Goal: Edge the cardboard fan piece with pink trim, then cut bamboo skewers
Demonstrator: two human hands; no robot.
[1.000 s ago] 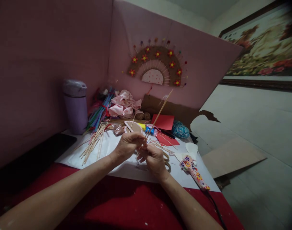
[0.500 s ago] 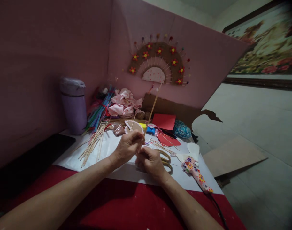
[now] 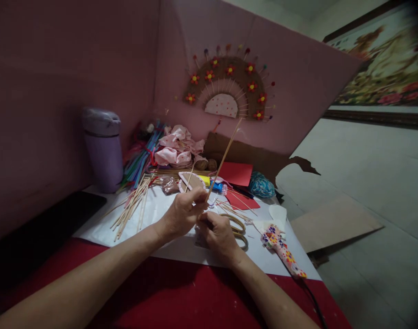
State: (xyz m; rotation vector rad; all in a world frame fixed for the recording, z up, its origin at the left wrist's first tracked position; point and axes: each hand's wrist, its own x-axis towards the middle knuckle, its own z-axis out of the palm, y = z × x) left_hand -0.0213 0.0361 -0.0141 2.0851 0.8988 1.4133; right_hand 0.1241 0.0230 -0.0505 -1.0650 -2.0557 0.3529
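My left hand (image 3: 183,212) pinches a thin wooden skewer (image 3: 224,157) that slants up and to the right, its tip in front of the pink board. My right hand (image 3: 218,234) is closed just below and right of it, fingers curled by the skewer's lower end; what it holds is hidden. Both hands hover over white paper (image 3: 161,214) on a red cloth (image 3: 181,297). Scissors (image 3: 239,228) lie just right of my right hand. A loose pile of skewers (image 3: 133,205) lies to the left.
A purple flask (image 3: 104,148) stands at the back left. Coloured straws (image 3: 142,157), pink fabric (image 3: 178,148), red paper (image 3: 237,173) and blue yarn (image 3: 260,185) crowd the back. A flowered glue gun (image 3: 281,251) lies at the right. A fan-shaped craft (image 3: 227,89) hangs on the pink board.
The skewer swung from leaning right to more upright, then tilted right again. My right hand dropped slightly lower, and the view shifted a little.
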